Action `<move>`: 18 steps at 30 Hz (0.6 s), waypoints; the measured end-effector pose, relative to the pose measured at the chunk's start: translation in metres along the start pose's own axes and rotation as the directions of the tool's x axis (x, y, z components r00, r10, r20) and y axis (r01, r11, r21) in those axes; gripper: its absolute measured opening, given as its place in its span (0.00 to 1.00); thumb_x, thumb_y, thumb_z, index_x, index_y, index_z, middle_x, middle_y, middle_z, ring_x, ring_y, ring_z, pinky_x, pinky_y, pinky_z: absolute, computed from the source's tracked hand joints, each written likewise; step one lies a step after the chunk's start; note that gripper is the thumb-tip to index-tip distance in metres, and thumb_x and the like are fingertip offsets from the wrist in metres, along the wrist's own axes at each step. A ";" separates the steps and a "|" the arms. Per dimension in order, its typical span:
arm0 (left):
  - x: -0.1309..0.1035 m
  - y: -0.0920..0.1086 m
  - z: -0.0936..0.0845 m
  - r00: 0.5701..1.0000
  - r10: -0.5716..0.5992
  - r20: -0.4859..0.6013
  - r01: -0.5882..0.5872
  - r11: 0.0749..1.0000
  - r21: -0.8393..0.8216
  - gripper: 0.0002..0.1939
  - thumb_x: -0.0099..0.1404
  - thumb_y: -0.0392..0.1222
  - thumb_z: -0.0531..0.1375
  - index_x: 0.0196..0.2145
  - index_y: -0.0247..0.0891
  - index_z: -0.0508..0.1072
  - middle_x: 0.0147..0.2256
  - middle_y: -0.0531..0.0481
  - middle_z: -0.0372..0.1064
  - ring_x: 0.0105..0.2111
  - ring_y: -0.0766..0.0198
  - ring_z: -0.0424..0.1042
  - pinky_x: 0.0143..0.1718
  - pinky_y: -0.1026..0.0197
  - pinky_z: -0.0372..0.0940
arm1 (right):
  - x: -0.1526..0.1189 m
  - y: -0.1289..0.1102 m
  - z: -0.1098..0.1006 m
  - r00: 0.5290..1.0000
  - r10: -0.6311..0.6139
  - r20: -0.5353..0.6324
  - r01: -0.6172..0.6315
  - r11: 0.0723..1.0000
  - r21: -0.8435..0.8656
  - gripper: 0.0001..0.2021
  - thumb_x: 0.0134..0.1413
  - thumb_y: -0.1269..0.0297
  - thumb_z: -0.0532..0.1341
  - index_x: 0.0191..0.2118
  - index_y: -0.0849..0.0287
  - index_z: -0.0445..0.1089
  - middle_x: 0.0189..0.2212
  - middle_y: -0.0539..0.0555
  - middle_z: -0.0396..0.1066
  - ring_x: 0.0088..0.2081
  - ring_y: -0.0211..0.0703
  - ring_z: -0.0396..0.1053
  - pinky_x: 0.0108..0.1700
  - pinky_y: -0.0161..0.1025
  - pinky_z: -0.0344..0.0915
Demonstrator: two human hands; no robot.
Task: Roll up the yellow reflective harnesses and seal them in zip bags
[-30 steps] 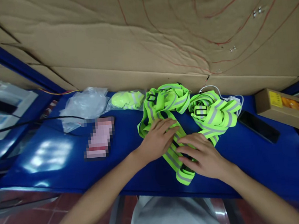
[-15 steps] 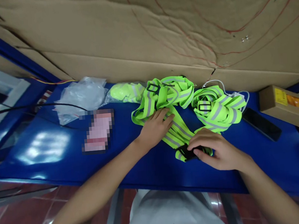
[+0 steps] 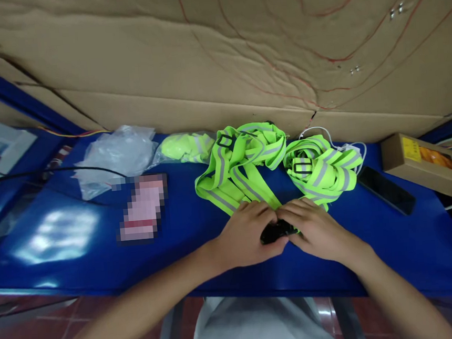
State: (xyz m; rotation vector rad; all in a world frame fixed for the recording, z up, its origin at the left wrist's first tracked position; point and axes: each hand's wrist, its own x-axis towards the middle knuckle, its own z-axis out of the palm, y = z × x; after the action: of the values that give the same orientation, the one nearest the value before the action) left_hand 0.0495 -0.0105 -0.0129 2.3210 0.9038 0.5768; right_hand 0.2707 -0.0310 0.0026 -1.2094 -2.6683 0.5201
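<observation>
Gripping a black plastic buckle (image 3: 278,231) just below the center of the frame, with the left hand (image 3: 247,236) at its left and the right hand (image 3: 318,230) at its right. Curling the fingers of both hands closed around it, nearly meeting over the top, with the left thumb along the lower edge. Hiding much of the buckle, so too covered to tell whether fastened or apart. Showing, directly above the hands, a fluorescent yellow-green fabric strap with grey reflective stripes (image 3: 246,181), spread in loose loops, with a black rectangular slider (image 3: 224,141) near its upper left. Including, just right of this, a bundled yellow-green striped strap (image 3: 323,169) with a black slider of its own, near a thin white cable (image 3: 332,140). Continuing right to a dark, flat phone (image 3: 386,191) and a brown cardboard box with a yellow label (image 3: 399,157). Showing, left of the loops, a clear plastic bag of yellow-green material (image 3: 186,148), then a crumpled, clear plastic bag (image 3: 116,152), with a pinkish, pixelated rectangular object (image 3: 142,208) below. Resting everything on a glossy blue table (image 3: 198,209), backed across the top of the frame by a tan cardboard panel with thin red lines (image 3: 140,55).
</observation>
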 end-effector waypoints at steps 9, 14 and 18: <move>0.000 0.000 -0.009 0.995 -0.050 -0.083 0.019 0.944 -0.329 0.13 0.63 0.43 0.66 0.43 0.41 0.69 0.47 0.43 0.70 0.50 0.52 0.71 0.53 0.48 0.65 | -0.001 -0.007 0.005 0.972 -0.040 -0.233 -0.018 0.971 -0.240 0.24 0.64 0.75 0.55 0.65 0.64 0.63 0.49 0.62 0.75 0.48 0.56 0.70 0.47 0.51 0.65; 0.000 0.008 -0.016 0.993 -0.027 -0.114 -0.005 0.962 -0.274 0.13 0.61 0.40 0.67 0.42 0.41 0.69 0.47 0.44 0.70 0.50 0.53 0.72 0.53 0.49 0.67 | 0.000 -0.009 -0.001 0.961 -0.090 -0.262 -0.005 0.941 -0.338 0.28 0.67 0.76 0.51 0.71 0.64 0.55 0.48 0.62 0.76 0.46 0.55 0.71 0.44 0.50 0.64; -0.007 0.025 -0.039 0.993 0.005 -0.114 -0.029 0.977 -0.212 0.15 0.64 0.43 0.68 0.46 0.42 0.70 0.47 0.45 0.72 0.50 0.56 0.74 0.52 0.54 0.69 | -0.004 -0.012 -0.019 0.955 -0.082 -0.284 -0.022 0.939 -0.343 0.32 0.65 0.77 0.52 0.73 0.57 0.53 0.53 0.60 0.75 0.51 0.54 0.69 0.49 0.50 0.62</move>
State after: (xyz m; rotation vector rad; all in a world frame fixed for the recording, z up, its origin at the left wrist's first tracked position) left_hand 0.0341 -0.0163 0.0310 2.1220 0.8300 0.7798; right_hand 0.2703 -0.0374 0.0246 -1.2116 -2.5748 -0.1368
